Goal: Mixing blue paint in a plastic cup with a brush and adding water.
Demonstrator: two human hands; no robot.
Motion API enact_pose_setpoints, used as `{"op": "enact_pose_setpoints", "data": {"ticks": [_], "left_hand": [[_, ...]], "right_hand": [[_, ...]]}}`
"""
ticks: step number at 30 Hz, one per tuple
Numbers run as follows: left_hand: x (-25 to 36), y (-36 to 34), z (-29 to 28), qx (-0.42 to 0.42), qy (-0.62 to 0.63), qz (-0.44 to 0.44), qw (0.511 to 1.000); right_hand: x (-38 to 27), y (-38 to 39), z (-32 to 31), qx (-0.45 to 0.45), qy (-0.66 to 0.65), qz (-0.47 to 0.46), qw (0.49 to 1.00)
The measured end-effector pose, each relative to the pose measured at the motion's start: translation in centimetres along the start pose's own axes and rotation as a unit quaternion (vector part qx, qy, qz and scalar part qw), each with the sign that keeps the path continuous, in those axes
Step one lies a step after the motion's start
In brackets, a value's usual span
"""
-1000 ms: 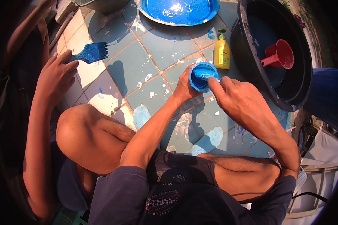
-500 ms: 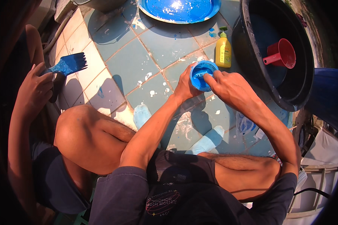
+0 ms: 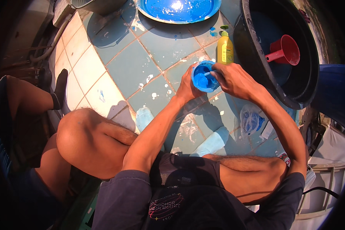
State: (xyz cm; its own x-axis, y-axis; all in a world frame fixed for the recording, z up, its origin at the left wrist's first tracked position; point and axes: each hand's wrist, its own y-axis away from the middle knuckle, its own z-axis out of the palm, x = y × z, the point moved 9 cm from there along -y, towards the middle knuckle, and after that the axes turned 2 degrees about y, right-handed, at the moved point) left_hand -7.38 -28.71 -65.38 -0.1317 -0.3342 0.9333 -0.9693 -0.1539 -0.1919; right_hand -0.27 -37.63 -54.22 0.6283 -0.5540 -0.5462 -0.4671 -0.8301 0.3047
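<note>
My left hand is closed around a blue cup of glossy blue paint, held in front of me above the tiled floor. My right hand is at the cup's right rim, fingers closed on a thin paint-smeared stirring tool whose end dips inside; its exact shape is unclear. Just beyond the cup stands a yellow pump bottle, its lower part behind my right hand.
A round tray with blue paint lies ahead. A black tub holding a red scoop is at right, plastic bags below it. A co-worker's legs are at left, on paint-spattered tiles.
The co-worker's hand with the blue brush has moved leftward out of clear view, and their leg has shifted. My right hand has risen slightly at the cup, the tool moving inside it.
</note>
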Motion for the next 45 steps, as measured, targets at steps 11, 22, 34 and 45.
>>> {"op": "enact_pose_setpoints", "data": {"ticks": [11,22,34,45], "left_hand": [[0.5,-0.1,-0.4,0.008,0.022,-0.013,1.000],[0.2,0.0,-0.4,0.007,0.003,-0.026,1.000],[1.0,-0.2,0.0,0.001,-0.024,0.026,0.999],[0.2,-0.1,0.5,0.003,0.015,-0.010,1.000]], "right_hand": [[-1.1,1.5,-2.6,0.019,-0.081,0.026,0.996],[-7.8,4.1,-5.2,0.039,0.078,-0.073,0.993],[-6.5,3.4,-1.8,-0.012,0.150,-0.110,0.982],[-4.1,3.2,2.4,0.019,0.183,-0.145,0.972]]}}
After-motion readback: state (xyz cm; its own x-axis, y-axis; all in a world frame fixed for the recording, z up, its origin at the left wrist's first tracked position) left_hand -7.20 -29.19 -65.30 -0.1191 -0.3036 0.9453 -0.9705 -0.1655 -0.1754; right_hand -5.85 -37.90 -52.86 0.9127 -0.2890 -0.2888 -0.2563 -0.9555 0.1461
